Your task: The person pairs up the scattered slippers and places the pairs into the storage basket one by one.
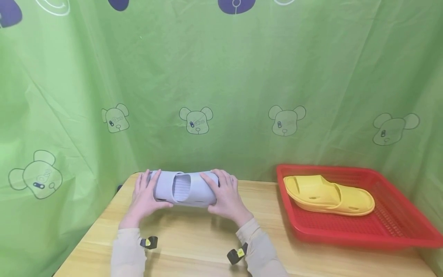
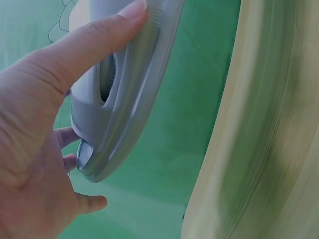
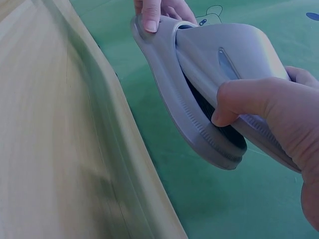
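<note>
Two grey slippers (image 1: 204, 188), one tucked into the other, are held sideways between both hands above the far part of the table. My left hand (image 1: 143, 198) grips their left end, with its thumb along the lower side and fingers over the top. At the opposite end, my right hand (image 1: 226, 196) holds them the same way. In the right wrist view, the right thumb (image 3: 234, 102) presses near the gap where the grey soles (image 3: 199, 129) overlap. The left wrist view shows a toe opening and ridged sole edge (image 2: 144, 94) beside the left thumb.
On the right of the wooden table (image 1: 194, 246) stands a red plastic basket (image 1: 294, 227). Yellow slippers (image 1: 318, 192) lie in it, fitted together lengthwise. A green curtain (image 1: 235, 77) with bear-head prints hangs behind the table and at both sides.
</note>
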`<state>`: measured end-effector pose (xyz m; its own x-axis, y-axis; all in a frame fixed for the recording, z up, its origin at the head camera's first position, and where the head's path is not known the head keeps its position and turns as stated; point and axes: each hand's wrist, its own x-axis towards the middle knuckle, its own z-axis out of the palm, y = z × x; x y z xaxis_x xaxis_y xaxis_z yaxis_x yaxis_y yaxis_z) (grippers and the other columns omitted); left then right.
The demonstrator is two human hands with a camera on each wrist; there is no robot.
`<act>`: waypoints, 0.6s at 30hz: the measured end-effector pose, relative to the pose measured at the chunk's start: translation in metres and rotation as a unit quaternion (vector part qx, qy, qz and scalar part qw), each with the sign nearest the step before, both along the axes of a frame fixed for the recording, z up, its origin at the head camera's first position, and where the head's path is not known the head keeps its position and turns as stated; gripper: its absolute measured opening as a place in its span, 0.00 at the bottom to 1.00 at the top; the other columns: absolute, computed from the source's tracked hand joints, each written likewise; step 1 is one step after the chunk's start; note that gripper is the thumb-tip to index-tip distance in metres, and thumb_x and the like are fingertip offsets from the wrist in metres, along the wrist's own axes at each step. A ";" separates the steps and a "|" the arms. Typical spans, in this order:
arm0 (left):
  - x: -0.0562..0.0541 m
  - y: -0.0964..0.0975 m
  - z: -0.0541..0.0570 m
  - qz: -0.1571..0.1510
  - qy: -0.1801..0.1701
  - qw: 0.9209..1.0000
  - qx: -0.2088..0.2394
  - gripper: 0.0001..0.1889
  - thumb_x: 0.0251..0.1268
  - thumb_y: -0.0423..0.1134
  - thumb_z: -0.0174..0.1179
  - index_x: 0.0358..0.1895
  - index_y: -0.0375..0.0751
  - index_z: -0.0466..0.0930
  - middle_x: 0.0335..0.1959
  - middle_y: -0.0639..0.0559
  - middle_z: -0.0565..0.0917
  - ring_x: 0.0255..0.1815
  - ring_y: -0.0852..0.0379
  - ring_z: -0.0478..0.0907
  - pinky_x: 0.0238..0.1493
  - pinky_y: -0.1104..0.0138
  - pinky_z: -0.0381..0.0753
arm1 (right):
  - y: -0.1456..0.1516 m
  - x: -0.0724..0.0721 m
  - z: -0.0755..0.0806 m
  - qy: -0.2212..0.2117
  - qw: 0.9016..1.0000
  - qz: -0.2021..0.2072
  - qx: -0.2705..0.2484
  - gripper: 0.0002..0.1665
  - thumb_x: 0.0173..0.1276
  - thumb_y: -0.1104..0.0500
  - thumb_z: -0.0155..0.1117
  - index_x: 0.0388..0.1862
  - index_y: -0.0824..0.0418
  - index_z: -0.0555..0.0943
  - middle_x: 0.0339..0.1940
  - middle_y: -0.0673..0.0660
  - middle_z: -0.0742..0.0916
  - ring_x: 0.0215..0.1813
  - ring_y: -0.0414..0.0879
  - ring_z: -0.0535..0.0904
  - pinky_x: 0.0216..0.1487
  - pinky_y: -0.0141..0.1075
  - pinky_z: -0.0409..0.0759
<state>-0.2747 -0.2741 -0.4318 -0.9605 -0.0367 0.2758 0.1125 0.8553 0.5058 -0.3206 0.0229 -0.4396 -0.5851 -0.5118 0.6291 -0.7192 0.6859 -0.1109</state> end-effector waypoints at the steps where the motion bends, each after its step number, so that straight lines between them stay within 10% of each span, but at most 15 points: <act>1: 0.001 0.000 0.000 0.002 0.000 1.000 0.000 0.67 0.29 0.59 0.80 0.78 0.58 0.47 0.80 0.37 0.38 0.79 0.31 0.30 0.71 0.29 0.39 | 0.000 0.000 0.000 0.002 1.000 0.002 -0.001 0.65 0.33 0.50 0.77 0.76 0.40 0.59 0.70 0.57 0.67 0.70 0.53 0.59 0.64 0.51 0.60; 18: 0.004 -0.003 0.000 0.014 -0.021 1.000 0.008 0.71 0.27 0.51 0.83 0.79 0.61 0.40 0.80 0.38 0.29 0.76 0.27 0.35 0.65 0.27 0.51 | 0.001 0.000 0.001 0.023 1.000 0.010 0.007 0.64 0.33 0.50 0.76 0.75 0.40 0.60 0.70 0.56 0.67 0.70 0.53 0.60 0.64 0.51 0.61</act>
<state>-0.2702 -0.2767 -0.4319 -0.9699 -0.0679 0.2339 0.0667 0.8496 0.5232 -0.3209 0.0237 -0.4390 -0.5453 -0.5317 0.6480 -0.7372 0.6722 -0.0688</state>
